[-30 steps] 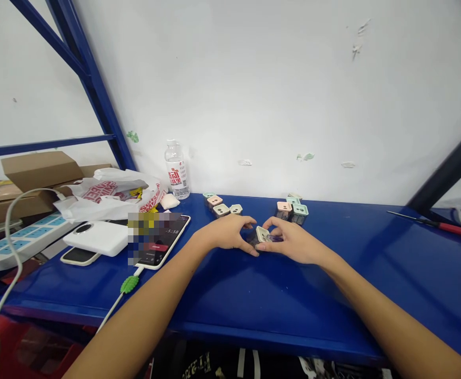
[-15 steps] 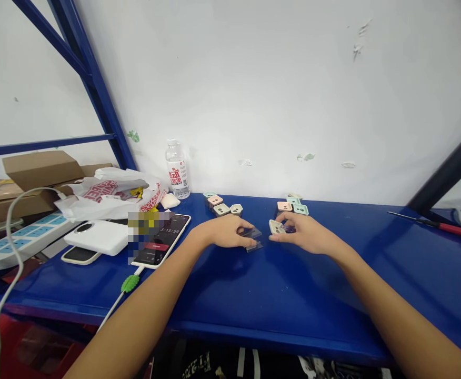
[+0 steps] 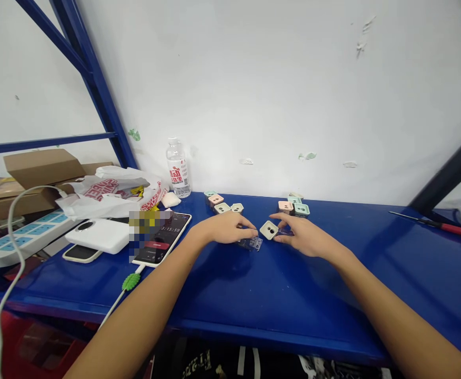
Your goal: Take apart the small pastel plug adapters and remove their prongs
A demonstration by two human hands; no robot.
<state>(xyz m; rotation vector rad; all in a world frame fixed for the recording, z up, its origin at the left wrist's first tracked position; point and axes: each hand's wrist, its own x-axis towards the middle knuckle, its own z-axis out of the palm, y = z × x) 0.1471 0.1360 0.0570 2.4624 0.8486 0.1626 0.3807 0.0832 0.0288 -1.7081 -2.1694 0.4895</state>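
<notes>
On the blue shelf top point(image 3: 254, 295), my left hand point(image 3: 224, 228) pinches a small clear plastic piece point(image 3: 251, 242) against the surface. Just to its right, my right hand point(image 3: 303, 235) holds a small cream square cap point(image 3: 269, 230) with a round hole, tilted up toward me, and some dark part under its fingers that I cannot make out. The two pieces sit a little apart. Behind my left hand lies a cluster of pastel square caps point(image 3: 222, 203). Another cluster point(image 3: 293, 206) lies behind my right hand.
A phone point(image 3: 161, 238) on a white cable, a white power bank point(image 3: 98, 236), a second phone point(image 3: 81, 253) and a power strip point(image 3: 15, 239) lie at left. A water bottle point(image 3: 178, 169), plastic bag point(image 3: 110, 192) and cardboard boxes point(image 3: 37, 173) stand behind. A red-handled screwdriver point(image 3: 439, 226) lies far right.
My hands were together on one assembly a second ago. They have drawn apart: the cream cap went right with my right hand, and the clear piece stayed under my left.
</notes>
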